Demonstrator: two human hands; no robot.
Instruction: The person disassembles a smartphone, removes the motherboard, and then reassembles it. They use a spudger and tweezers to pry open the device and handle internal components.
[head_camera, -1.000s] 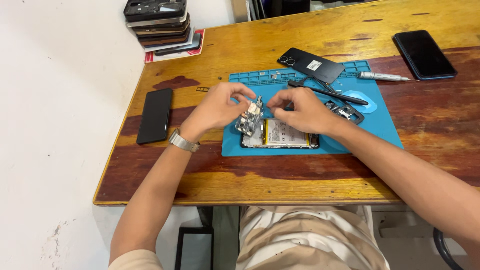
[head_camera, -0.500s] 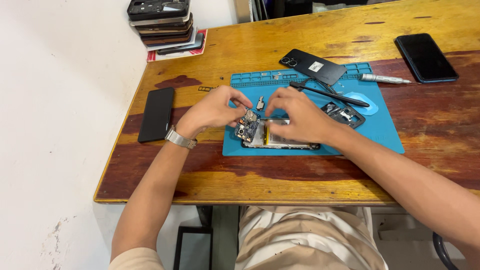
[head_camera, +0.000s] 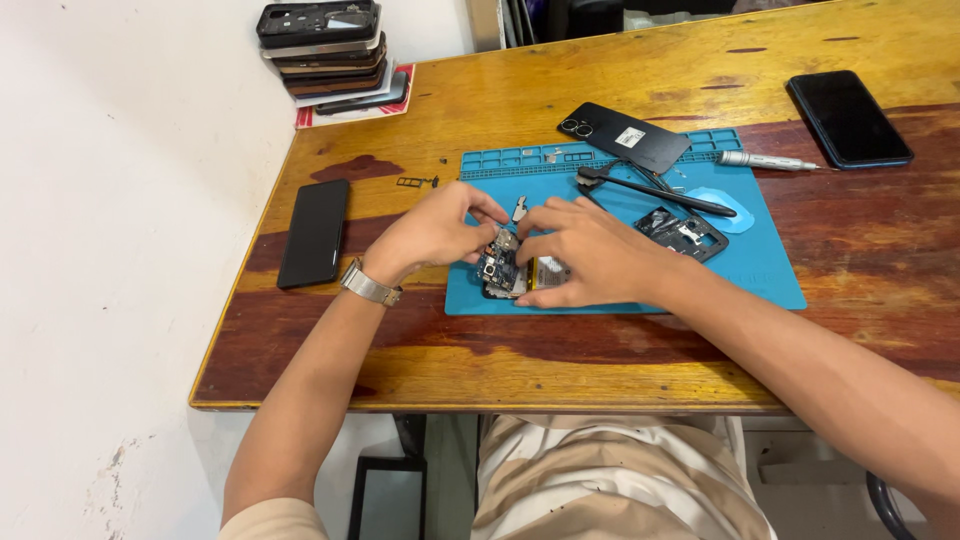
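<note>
On a blue work mat (head_camera: 770, 280) laid on the wooden tabletop (head_camera: 500, 110), both hands meet over an opened phone (head_camera: 503, 272) with its circuit board exposed. The left hand (head_camera: 432, 230), a watch at its wrist, pinches at the board's upper edge; the right hand (head_camera: 590, 250) lies across the phone's body, fingers pressing down. Black tweezers (head_camera: 655, 190), a back cover (head_camera: 623, 136) and a small frame part (head_camera: 683, 233) lie on the mat beyond the hands.

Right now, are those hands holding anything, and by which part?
Both hands work on an opened phone on the blue mat. The left hand pinches its upper end; the right hand presses on its body. Finger grip details are hidden.
</note>
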